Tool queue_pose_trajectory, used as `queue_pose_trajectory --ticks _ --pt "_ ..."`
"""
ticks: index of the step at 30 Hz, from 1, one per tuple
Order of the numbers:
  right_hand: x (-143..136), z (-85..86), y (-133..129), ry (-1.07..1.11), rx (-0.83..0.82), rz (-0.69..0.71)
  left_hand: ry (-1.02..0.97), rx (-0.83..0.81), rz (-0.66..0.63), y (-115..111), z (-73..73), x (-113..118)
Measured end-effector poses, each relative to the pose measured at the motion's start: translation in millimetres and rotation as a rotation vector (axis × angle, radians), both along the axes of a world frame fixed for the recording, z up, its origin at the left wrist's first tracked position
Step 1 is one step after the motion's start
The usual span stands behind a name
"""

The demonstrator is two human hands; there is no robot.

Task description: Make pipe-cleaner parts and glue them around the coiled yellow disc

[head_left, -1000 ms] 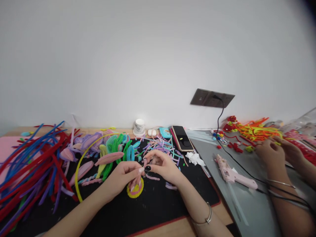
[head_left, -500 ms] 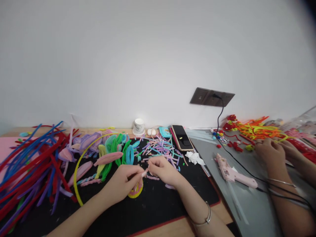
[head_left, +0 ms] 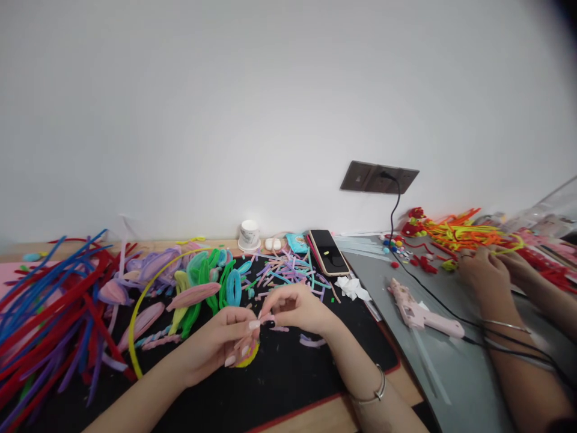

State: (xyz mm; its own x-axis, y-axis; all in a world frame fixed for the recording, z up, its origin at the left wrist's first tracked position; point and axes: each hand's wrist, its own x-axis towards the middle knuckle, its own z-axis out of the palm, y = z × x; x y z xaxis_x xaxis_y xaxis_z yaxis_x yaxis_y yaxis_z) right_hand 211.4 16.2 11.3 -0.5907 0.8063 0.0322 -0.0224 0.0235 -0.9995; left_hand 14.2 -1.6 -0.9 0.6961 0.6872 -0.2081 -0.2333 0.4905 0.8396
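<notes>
Bridging the fingertips of both hands, a small pink fuzzy piece (head_left: 267, 317) sits above the black mat (head_left: 293, 382), pinched between thumb and forefinger by the left hand (head_left: 220, 340) and the right hand (head_left: 300, 310) alike. Just below the left fingers lies a yellow round piece (head_left: 249, 357), partly hidden, with loose pastel stems (head_left: 288, 267) beyond the hands and a pink glue gun (head_left: 421, 316) well to the right.
</notes>
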Motion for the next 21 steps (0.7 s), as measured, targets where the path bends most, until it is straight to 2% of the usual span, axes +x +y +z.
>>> queue_pose_trajectory --ticks 3,11,15,18,21 --pt "-2 -2.4 -2 0.021 -0.016 -0.007 -0.008 -0.024 -0.037 -1 0.4 0" --pt "-6 -2.7 -5 -0.038 0.034 -0.017 0.083 0.029 -0.002 -2 1.8 0" --pt "-9 -0.6 -8 -0.008 0.053 -0.019 0.037 -0.049 -0.037 -2 -2.3 -3" --pt "-10 3.3 -9 -0.023 0.131 0.010 -0.002 -0.147 -0.087 -1 -5.4 -5" --pt "-11 6.3 -11 -0.097 0.276 0.008 -0.007 -0.193 -0.084 1 -6.2 -6"
